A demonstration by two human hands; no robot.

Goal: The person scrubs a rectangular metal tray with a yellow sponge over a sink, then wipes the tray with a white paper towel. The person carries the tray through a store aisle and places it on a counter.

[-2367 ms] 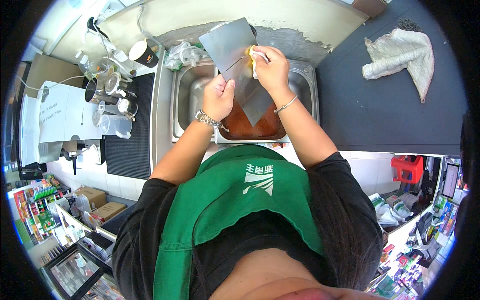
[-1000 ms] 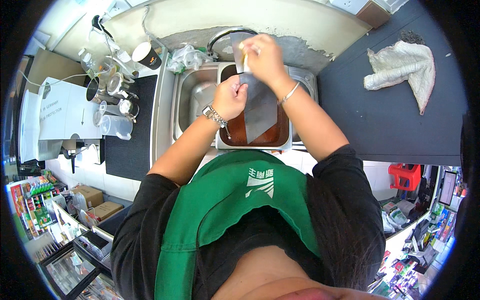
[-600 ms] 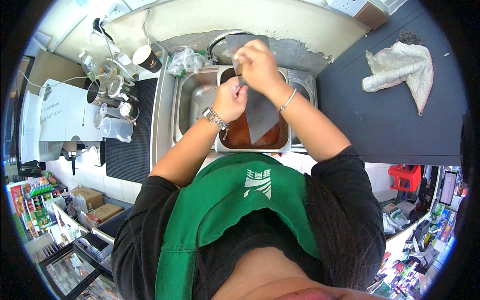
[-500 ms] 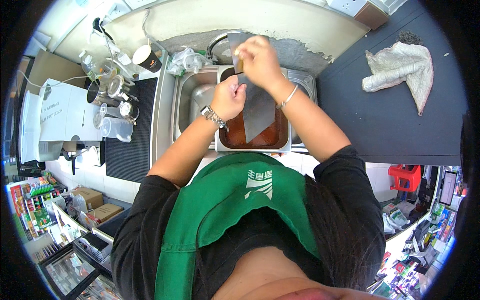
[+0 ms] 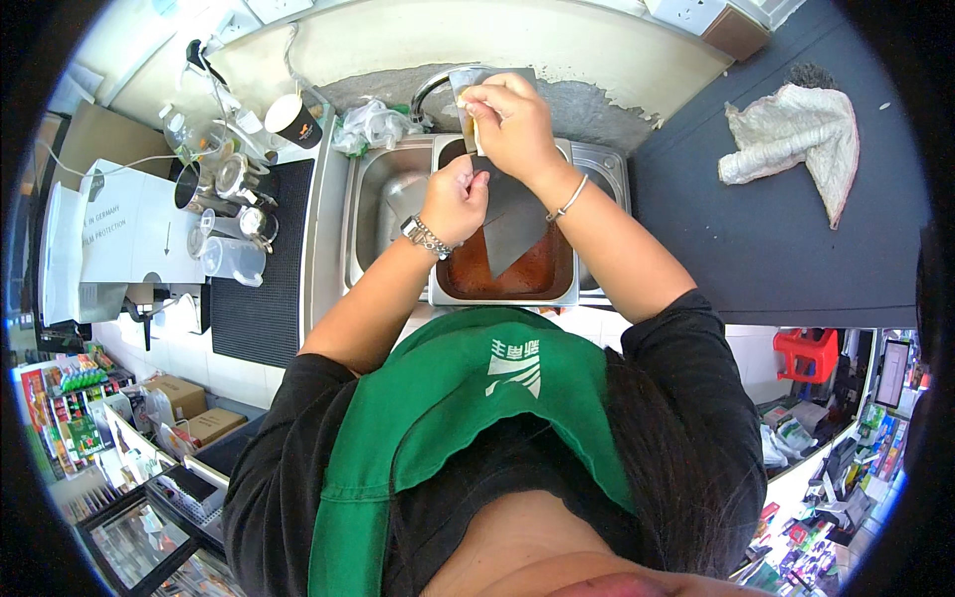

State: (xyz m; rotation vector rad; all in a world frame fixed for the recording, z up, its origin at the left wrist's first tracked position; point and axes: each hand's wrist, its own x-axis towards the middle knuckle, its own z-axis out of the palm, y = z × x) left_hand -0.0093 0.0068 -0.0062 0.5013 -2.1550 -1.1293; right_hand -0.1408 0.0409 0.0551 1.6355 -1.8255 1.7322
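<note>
Over the sink, my left hand (image 5: 455,199) is closed on a thin grey metal sheet (image 5: 509,224), which slants down over a rectangular steel pan (image 5: 502,299). Reddish-brown liquid (image 5: 532,277) lies in the pan. My right hand (image 5: 513,124), just above and to the right of the left, pinches a small pale piece (image 5: 478,139) against the upper part of the sheet. What that piece is I cannot make out, since the fingers cover most of it.
The steel sink (image 5: 380,189) and faucet (image 5: 428,88) lie around the pan. A crumpled plastic bag (image 5: 373,127) sits behind at left. Left counter: paper cup (image 5: 291,121), metal pitchers, clear plastic container (image 5: 235,261), black mat (image 5: 261,308). A whitish cloth (image 5: 796,139) lies on the dark right counter.
My right hand has shifted slightly along the upper part of the metal sheet, and more of the pale piece shows under its fingers. My left hand keeps nearly the same place.
</note>
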